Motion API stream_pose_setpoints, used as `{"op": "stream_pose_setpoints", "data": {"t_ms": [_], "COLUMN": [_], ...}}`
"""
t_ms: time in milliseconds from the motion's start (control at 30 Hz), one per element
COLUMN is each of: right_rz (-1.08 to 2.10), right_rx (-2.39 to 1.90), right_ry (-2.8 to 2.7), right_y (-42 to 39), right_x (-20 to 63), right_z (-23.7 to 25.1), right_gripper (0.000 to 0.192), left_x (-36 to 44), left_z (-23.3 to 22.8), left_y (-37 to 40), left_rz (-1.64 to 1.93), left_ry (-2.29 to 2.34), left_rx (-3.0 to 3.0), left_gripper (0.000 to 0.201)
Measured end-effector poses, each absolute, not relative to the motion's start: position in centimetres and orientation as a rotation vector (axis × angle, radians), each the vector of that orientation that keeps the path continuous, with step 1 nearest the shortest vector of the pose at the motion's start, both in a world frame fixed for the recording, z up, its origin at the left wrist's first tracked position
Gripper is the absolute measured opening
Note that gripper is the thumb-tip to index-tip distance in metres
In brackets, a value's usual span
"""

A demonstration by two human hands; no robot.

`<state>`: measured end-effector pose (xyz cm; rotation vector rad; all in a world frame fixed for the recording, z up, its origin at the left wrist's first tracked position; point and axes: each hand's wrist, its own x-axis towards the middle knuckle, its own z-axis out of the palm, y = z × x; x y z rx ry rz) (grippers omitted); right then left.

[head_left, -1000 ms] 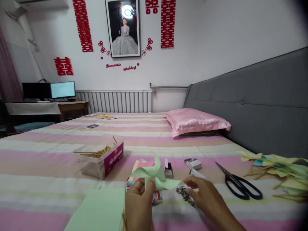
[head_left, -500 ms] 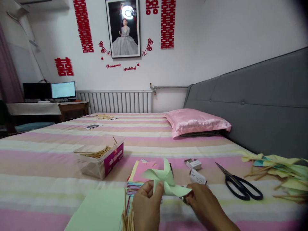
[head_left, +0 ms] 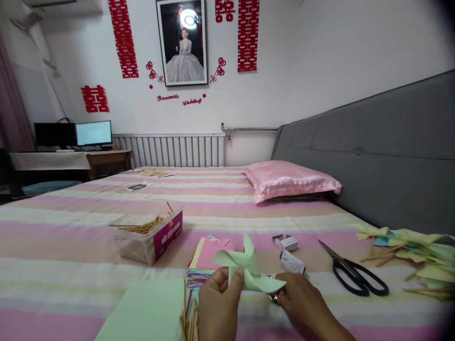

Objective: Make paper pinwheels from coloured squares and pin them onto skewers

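A pale green paper pinwheel [head_left: 247, 267] with curled blades is pinched at its middle between the thumb and fingers of my left hand [head_left: 219, 300]. My right hand [head_left: 302, 300] is beside the pinwheel's right blade tip, its fingers drawn together and pointing down. Small shiny metal bits [head_left: 273, 298] show at those fingertips; what they are, and whether they are held, is too small to tell. Behind the pinwheel lies a stack of coloured paper [head_left: 209, 251]. Thin wooden sticks [head_left: 190, 322] and green paper sheets [head_left: 145, 310] lie left of my left hand.
Black-handled scissors [head_left: 355, 274] lie to the right, past two small boxes [head_left: 292, 262]. Several finished pinwheels on sticks [head_left: 423, 255] are piled at the far right. A clear plastic box [head_left: 149, 244] of sticks stands left. Further back is a pink pillow [head_left: 291, 180].
Both hands and the pinwheel have shifted very slightly to the right. The left hand keeps its pinch on the pinwheel, and the things on the bed stay where they were.
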<state>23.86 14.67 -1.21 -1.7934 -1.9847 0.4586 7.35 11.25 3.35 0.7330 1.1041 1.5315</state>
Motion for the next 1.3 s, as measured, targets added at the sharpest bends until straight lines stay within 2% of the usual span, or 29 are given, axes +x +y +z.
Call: {"op": "stream_pose_setpoints", "data": {"t_ms": [400, 700, 900, 1067, 1300], "right_rz": [0.64, 1.016, 1.193, 1.214, 1.229], "right_rx": [-1.592, -1.255, -1.092, -1.01, -0.988], "right_ry": [-1.941, -1.704, -1.468, -1.14, -1.131], "right_y": [14.4, 15.3, 15.3, 14.2, 13.4], "right_x": [23.5, 23.9, 24.1, 23.7, 23.5], "right_z": [-0.1, 0.7, 1.5, 3.5, 4.9], "right_gripper": [0.013, 0.007, 0.024, 0.028, 0.025], "left_x": [7.3, 6.8, 6.7, 6.8, 6.8], "left_z": [3.7, 3.2, 3.4, 3.4, 3.4], "left_y": [11.2, 11.6, 11.6, 11.5, 11.4], "left_rz": [1.529, 1.57, 1.598, 1.603, 1.586], "left_ry": [1.135, 1.215, 1.294, 1.322, 1.291], "left_rx": [0.746, 0.784, 0.812, 0.845, 0.839], "left_gripper": [0.022, 0.023, 0.022, 0.022, 0.023]}}
